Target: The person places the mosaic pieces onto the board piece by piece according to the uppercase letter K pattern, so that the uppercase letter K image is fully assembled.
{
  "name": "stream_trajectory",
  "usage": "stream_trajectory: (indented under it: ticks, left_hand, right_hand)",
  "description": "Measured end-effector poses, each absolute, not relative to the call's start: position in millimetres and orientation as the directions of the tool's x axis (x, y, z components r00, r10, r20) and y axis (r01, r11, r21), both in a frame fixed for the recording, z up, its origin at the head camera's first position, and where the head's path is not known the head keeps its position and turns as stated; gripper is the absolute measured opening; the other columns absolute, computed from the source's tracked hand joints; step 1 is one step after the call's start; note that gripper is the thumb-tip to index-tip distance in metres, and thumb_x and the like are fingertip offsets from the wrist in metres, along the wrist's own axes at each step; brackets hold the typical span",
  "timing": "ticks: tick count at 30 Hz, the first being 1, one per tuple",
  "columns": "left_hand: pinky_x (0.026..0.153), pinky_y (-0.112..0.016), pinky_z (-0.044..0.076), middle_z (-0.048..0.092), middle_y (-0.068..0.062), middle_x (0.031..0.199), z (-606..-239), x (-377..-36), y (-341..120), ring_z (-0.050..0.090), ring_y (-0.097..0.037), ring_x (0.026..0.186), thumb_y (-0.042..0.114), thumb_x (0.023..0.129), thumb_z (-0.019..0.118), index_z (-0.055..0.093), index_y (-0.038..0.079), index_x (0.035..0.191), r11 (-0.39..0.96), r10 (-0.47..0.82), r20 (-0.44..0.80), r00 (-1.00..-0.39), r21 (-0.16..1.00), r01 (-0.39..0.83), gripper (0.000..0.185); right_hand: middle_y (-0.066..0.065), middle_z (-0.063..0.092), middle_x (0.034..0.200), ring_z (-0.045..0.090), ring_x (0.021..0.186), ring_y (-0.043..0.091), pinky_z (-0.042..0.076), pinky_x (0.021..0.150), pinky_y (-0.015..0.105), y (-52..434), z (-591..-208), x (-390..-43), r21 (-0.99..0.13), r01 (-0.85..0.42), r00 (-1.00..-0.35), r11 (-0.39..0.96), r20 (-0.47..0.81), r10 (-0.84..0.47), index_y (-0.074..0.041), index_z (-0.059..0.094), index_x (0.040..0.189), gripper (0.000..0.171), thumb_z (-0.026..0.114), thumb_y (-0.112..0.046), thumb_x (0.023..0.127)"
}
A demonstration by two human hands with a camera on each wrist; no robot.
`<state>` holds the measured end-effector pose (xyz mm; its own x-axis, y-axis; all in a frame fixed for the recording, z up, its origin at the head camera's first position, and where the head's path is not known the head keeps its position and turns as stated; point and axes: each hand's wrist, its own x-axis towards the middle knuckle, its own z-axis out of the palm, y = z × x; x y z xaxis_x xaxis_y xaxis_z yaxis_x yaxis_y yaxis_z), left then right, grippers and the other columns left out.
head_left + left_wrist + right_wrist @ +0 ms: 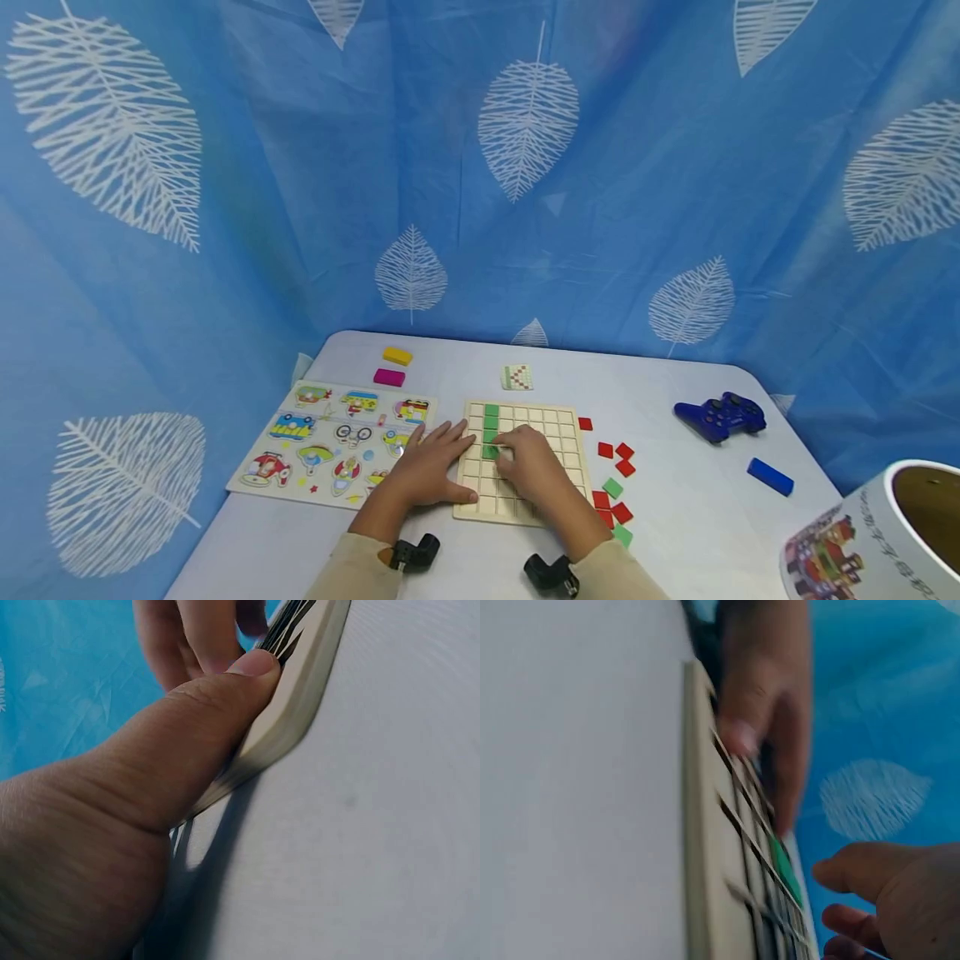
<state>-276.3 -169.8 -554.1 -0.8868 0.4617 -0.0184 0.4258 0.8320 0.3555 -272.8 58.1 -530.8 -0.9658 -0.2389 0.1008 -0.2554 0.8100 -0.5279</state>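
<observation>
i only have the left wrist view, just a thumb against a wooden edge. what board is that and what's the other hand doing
Observer: It's a wooden grid board; the left hand steadies its left edge.
Operator: and the right?
Observer: The right hand rests on the grid, fingertips at a green tile below a short green column.
Operator: spare tiles anywhere?
Observer: Loose red and green tiles lie on the table right of the board.
</observation>
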Motion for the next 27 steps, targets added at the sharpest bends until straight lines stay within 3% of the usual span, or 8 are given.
stream_trajectory:
  ticks: [2,4,8,12,16,21,27]
  left_hand:
    - [0.128,-0.065,0.011,0.029,0.0,0.173,-553,-277,-168,0.026,-0.032,0.16,0.078,0.076,0.075,0.045,0.025,0.16,0.828,0.465,-0.02,-0.885,0.362,0.428,0.104]
    - [0.128,-0.065,0.011,0.029,0.0,0.173,-552,-278,-167,0.026,-0.031,0.16,0.079,0.075,0.075,0.046,0.025,0.16,0.829,0.46,-0.018,-0.888,0.366,0.423,0.104]
    - [0.129,-0.065,0.011,0.029,0.001,0.173,-552,-278,-166,0.025,-0.031,0.161,0.078,0.075,0.077,0.046,0.026,0.16,0.837,0.445,-0.033,-0.895,0.371,0.402,0.105]
    - [0.129,-0.066,0.009,0.028,0.002,0.174,-552,-276,-167,0.023,-0.031,0.161,0.078,0.074,0.078,0.045,0.027,0.16,0.838,0.436,-0.054,-0.898,0.388,0.383,0.105]
    - [0.128,-0.066,0.009,0.028,0.002,0.174,-554,-275,-168,0.023,-0.031,0.161,0.078,0.074,0.077,0.045,0.027,0.16,0.832,0.436,-0.049,-0.898,0.402,0.382,0.105]
    - [0.128,-0.066,0.009,0.027,0.002,0.174,-554,-275,-168,0.023,-0.031,0.161,0.08,0.074,0.075,0.045,0.028,0.16,0.829,0.44,-0.047,-0.897,0.406,0.385,0.106]
    - [0.129,-0.066,0.008,0.026,0.002,0.174,-552,-275,-167,0.022,-0.03,0.162,0.079,0.075,0.075,0.044,0.027,0.161,0.837,0.435,-0.056,-0.899,0.394,0.381,0.106]
  right_hand:
    - [0.006,0.069,0.122,0.064,0.117,0.026,0.056,0.1,0.049,85,-526,-270,-0.563,-0.218,-0.975,0.797,0.096,-0.199,-0.015,0.076,0.122,0.029,0.075,-0.014,0.094]
    - [0.005,0.067,0.119,0.064,0.11,0.025,0.057,0.092,0.046,119,-520,-269,-0.587,-0.133,-0.991,0.798,0.061,-0.12,-0.014,0.073,0.122,0.028,0.076,-0.017,0.094]
    - [0.006,0.059,0.097,0.056,0.089,0.022,0.05,0.073,0.036,189,-514,-263,-0.57,0.052,-0.995,0.82,-0.102,-0.008,-0.01,0.065,0.107,0.024,0.081,-0.018,0.09]
    - [0.004,0.056,0.088,0.052,0.085,0.02,0.044,0.072,0.034,228,-523,-253,-0.563,0.124,-0.975,0.817,-0.221,-0.004,-0.012,0.063,0.099,0.022,0.082,-0.015,0.088]
    - [0.002,0.058,0.089,0.053,0.087,0.02,0.044,0.075,0.036,239,-533,-248,-0.574,0.124,-0.979,0.81,-0.205,0.005,-0.013,0.067,0.1,0.014,0.078,-0.017,0.092]
    - [0.005,0.058,0.098,0.053,0.094,0.023,0.049,0.083,0.042,238,-537,-250,-0.551,0.122,-0.983,0.826,-0.181,0.024,-0.011,0.07,0.106,0.026,0.082,-0.021,0.087]
    - [0.007,0.065,0.107,0.058,0.094,0.022,0.056,0.09,0.048,209,-529,-252,-0.578,0.072,-0.997,0.813,-0.075,0.034,-0.007,0.072,0.11,0.025,0.08,-0.014,0.087]
